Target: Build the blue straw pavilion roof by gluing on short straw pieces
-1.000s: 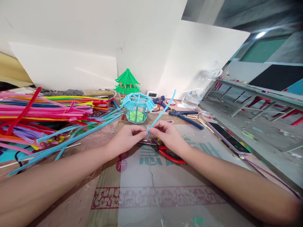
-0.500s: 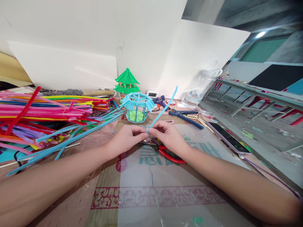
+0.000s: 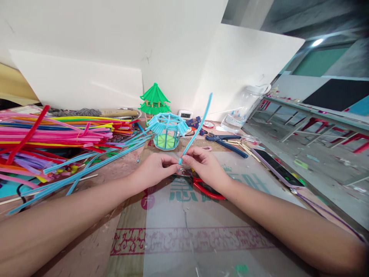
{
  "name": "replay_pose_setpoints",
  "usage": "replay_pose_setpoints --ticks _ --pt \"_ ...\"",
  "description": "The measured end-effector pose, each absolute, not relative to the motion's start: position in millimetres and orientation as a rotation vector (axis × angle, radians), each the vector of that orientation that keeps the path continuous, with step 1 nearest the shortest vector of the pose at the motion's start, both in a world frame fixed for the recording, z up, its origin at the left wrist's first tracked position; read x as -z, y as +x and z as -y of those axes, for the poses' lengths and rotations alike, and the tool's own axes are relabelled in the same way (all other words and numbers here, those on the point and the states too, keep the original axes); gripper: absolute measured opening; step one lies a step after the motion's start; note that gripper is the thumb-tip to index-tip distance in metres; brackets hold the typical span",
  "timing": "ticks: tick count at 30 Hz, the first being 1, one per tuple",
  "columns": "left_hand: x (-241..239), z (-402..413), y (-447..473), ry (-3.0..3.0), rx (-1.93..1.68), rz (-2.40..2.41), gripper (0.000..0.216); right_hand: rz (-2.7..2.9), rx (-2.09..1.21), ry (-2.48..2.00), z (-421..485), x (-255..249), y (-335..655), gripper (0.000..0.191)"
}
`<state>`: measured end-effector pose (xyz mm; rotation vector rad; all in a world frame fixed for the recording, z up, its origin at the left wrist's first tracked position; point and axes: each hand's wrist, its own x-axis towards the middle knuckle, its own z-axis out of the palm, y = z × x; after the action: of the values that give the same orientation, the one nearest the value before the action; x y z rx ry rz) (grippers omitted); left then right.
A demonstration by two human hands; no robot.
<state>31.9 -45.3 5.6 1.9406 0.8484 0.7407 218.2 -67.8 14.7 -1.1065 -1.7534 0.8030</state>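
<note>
One light-blue pipe cleaner [image 3: 198, 129] is rising in a gentle curve from between two bare hands, its free upper end pointing up and slightly to the right, above the middle of the work surface. Its lower end, which is looking bent and bunched, is sitting right at the fingertips. The left hand [image 3: 157, 167] is pinching that end between thumb and forefinger; its other fingers are mostly hiding behind. The right hand [image 3: 206, 163] is pinching the strand just beside it, thumb against forefinger, and I cannot tell how its remaining fingers are set.

Below the hands, a red-handled tool [image 3: 201, 191] is lying on a printed clear sheet [image 3: 230, 219], partly hidden by the right hand. Beyond them, a light-blue openwork model [image 3: 165, 141] with a green floor is standing upright, and a green two-tiered model [image 3: 155, 98] is standing behind it. To the right of these, a small digital timer [image 3: 185, 115] and a dark-blue glue gun [image 3: 194, 123] are resting near blue-handled pliers [image 3: 232, 148]. A clear bottle [image 3: 242, 109] is leaning in the view farther back, while a phone [image 3: 278, 168] is lying near the table's right edge. On the left, a colourful pile of pipe cleaners [image 3: 54, 132] is spreading across the table [image 3: 86, 250], with long light-blue strands [image 3: 83, 173] lying alongside.
</note>
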Motion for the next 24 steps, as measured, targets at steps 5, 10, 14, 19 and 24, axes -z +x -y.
replay_pose_setpoints --ticks 5,10,14,19,24 --pt "-3.9 43.8 31.5 1.904 -0.74 -0.852 0.023 1.787 -0.781 -1.144 68.4 -15.7 218.1 0.013" --pt "-3.1 42.9 30.8 1.88 -0.73 -0.853 0.026 1.852 -0.7 -1.174 69.7 -17.8 218.0 0.019" --pt "-1.8 42.1 29.8 1.874 -0.709 -0.824 0.028 1.866 -0.689 -1.217 69.8 -18.1 217.8 0.018" --pt "0.9 38.8 28.7 1.938 -0.726 -0.773 0.029 1.827 -0.69 -1.243 67.9 -16.7 217.9 0.019" --pt "-1.3 41.1 30.6 1.981 -0.749 -0.752 0.018 1.761 -0.777 -1.236 65.0 -15.0 218.6 0.022"
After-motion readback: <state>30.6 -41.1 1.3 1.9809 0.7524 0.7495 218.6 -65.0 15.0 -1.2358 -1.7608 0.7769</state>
